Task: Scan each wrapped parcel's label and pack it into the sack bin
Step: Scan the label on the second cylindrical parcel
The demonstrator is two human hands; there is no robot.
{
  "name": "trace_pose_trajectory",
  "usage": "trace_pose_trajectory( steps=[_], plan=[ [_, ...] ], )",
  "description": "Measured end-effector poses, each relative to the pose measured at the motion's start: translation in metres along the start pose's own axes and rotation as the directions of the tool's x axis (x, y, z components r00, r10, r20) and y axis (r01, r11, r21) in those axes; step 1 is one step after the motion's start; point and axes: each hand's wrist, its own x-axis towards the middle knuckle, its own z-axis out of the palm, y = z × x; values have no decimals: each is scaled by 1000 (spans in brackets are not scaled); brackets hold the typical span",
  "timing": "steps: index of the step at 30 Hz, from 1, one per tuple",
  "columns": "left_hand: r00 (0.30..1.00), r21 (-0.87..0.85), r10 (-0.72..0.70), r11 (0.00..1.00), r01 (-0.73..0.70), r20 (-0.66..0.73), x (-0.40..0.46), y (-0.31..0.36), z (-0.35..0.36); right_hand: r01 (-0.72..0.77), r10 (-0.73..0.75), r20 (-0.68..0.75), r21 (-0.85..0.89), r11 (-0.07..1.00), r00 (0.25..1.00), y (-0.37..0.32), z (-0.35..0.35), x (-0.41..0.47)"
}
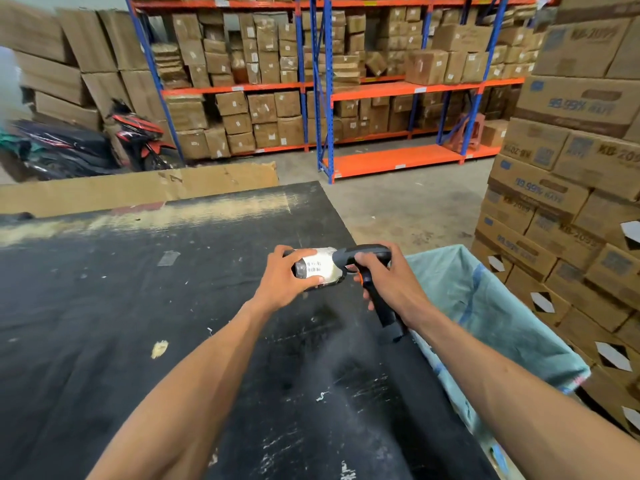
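Observation:
My left hand (285, 277) grips a small wrapped parcel (320, 268) with a white printed label facing up, just above the black table (138, 323) near its right edge. My right hand (388, 278) holds a dark grey barcode scanner (363, 258) with an orange trigger by its handle. The scanner's head sits right against the parcel's right end. The pale green sack bin (485, 306) hangs open just to the right of the table, beside my right forearm.
Stacked printed cartons (571, 202) rise at the right, close behind the sack. Blue and orange shelving (398, 88) full of boxes lines the back. A cardboard sheet (138, 188) stands along the table's far edge, with a parked motorbike (138, 136) behind it at left.

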Motion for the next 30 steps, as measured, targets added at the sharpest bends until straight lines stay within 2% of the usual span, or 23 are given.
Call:
trace_pose_trajectory(
  steps=[5, 8, 20, 30],
  plan=[
    [995, -122, -45, 992, 34, -93, -6, 6, -9, 64, -62, 21, -99, 993, 998, -3, 19, 1],
    [991, -164, -68, 985, 49, -113, -9, 7, -14, 93, -91, 23, -89, 992, 996, -6, 27, 2],
    [990, -164, -88, 984, 69, -113, -17, 12, -20, 133, -126, 52, -159, 978, 991, -14, 30, -5],
    [990, -165, -73, 985, 52, -122, -18, 19, -12, 118, -117, 20, -162, 980, 993, -17, 19, -16]
  ],
)
